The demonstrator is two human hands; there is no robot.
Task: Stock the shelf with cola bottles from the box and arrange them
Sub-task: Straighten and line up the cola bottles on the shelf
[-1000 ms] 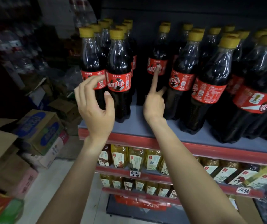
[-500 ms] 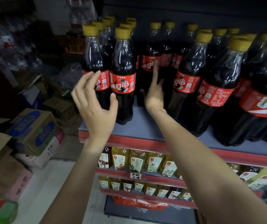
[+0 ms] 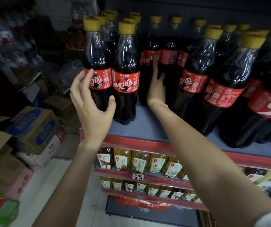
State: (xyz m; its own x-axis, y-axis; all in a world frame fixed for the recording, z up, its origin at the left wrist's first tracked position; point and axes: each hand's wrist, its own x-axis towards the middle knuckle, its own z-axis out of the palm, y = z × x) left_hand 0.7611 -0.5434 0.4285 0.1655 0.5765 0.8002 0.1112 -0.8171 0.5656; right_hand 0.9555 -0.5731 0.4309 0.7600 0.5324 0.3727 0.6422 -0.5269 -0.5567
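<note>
Cola bottles [image 3: 195,76] stand in rows on the shelf [image 3: 148,128]. Left hand [image 3: 92,108] cups its spread fingers beside the front corner bottle [image 3: 97,68], fingertips touching its label. Right hand [image 3: 156,90] reaches between rows, straight index finger against a rear bottle [image 3: 149,63].

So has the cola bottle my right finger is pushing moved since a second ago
Yes. The cola bottle under the right hand fingertip has slid back, deeper onto the shelf, away from the front-row bottles and level with the back row.
</note>
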